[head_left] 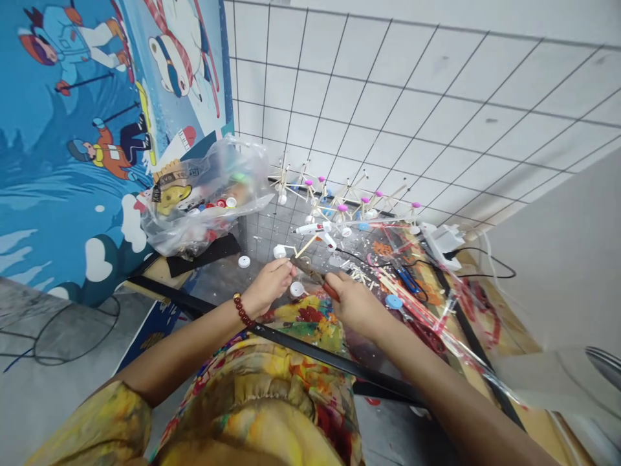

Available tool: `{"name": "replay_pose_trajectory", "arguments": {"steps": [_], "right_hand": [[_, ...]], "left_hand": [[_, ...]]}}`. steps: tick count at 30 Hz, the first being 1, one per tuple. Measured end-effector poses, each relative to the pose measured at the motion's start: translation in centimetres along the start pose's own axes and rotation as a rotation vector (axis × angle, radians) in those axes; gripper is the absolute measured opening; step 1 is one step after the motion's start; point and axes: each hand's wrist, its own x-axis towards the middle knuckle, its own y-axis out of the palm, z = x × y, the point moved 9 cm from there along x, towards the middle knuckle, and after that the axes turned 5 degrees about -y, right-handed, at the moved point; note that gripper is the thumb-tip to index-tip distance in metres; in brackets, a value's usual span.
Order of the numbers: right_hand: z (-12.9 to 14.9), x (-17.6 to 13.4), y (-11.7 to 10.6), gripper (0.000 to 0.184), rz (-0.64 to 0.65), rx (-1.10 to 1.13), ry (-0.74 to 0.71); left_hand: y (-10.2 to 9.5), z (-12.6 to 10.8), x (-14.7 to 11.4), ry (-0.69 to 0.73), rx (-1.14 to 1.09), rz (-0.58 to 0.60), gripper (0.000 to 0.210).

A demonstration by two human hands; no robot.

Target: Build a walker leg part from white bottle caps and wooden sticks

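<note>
My right hand (352,301) is closed around the reddish handles of dark, worn-looking pliers (305,267), whose jaws point left toward my other hand. My left hand (272,285), with a beaded bracelet on the wrist, is pinched shut at the tip of the pliers. From its fingers rises a joined piece of thin wooden sticks (305,244), with a white bottle cap (279,251) beside it. The jaws meet the sticks, but their exact grip is hard to make out. Just below lies another white cap (296,290), open side up.
A white glue gun (314,229) lies behind my hands. Stick figures with pink and white caps (342,208) line the back edge. A clear bag of caps (213,200) sits left. To the right are a blue cap (394,301), stick packs, a blue-handled tool (406,278) and cables.
</note>
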Motion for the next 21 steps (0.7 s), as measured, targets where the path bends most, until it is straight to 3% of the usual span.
{"name": "replay_pose_trajectory", "arguments": {"steps": [11,21], "right_hand": [[-0.8,1.1,-0.8,0.024,-0.022,-0.077,0.028],[-1.9,2.6,-2.4,0.025,-0.087,-0.115,0.075]], "left_hand": [[0.5,-1.5,-0.7,-0.025,-0.012,-0.074,0.027],[0.5,-3.1,0.4,0.013,-0.017,-0.15,0.03]]}}
